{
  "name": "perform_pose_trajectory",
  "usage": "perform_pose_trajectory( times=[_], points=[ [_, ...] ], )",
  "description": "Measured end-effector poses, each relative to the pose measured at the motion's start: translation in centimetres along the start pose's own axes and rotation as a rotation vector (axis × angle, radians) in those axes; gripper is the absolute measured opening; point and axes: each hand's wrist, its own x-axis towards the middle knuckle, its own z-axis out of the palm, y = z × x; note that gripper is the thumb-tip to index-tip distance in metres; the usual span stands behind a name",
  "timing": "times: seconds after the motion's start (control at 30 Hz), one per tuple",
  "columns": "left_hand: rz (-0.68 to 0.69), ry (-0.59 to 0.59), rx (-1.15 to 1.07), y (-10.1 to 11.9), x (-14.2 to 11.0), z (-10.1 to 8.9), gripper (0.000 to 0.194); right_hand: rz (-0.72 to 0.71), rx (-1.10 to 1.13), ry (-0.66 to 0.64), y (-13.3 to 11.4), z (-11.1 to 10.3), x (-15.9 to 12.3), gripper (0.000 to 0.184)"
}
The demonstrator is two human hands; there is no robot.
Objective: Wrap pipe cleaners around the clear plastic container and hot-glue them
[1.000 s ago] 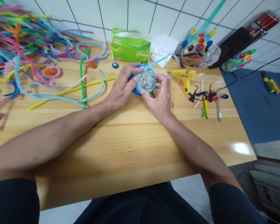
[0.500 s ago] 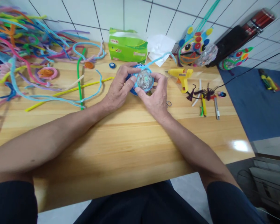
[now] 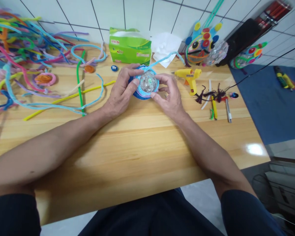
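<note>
On my screen, the shiny ball (image 3: 148, 82) near the table's (image 3: 137, 141) back edge now shows more low rim, my left hand (image 3: 121, 91) pinching one side, my right hand (image 3: 172, 100) seeming to hold the other.

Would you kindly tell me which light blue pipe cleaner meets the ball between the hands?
The light blue pipe cleaner arching past the white tissue; one end meets the ball. The other loose light blue ones lie left of the left hand.
</note>
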Motion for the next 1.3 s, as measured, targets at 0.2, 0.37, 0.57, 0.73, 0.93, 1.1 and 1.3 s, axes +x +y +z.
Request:
perform_pose_trajectory(
  times=[0.2, 0.37, 0.57, 0.73, 0.93, 1.1, 1.3],
  points=[
    [0.041, 0.011, 0.023, 1.2, 0.0, -0.2, 0.041, -0.030, -0.023, 0.023, 0.2, 0.4, -0.1, 0.071],
    [0.001, 0.020, 0.013, 1.5, -0.1, 0.0, 0.045, -0.062, -0.029, 0.083, 0.2, 1.3, -0.4, 0.072],
    [-0.001, 0.026, 0.023, 1.5, -0.1, 0.3, 0.049, -0.030, -0.057, 0.138, -0.7, 2.7, -0.7, 0.070],
    [0.011, 0.034, 0.018, 2.3, -0.2, 0.6, 0.052, -0.044, -0.087, 0.156, -1.1, 2.9, -0.8, 0.072],
    [-0.002, 0.004, 0.038, 2.2, -0.1, 0.7, 0.044, -0.055, -0.145, 0.184, -1.7, 2.8, -0.8, 0.067],
    [0.034, 0.013, 0.014, 2.4, -0.2, 0.7, 0.040, -0.064, -0.132, 0.188, -1.8, 2.5, -0.8, 0.066],
    [0.015, 0.007, 0.017, 2.9, -0.3, 0.7, 0.041, -0.056, -0.151, 0.192, -1.9, 2.2, -0.7, 0.067]
  ],
)
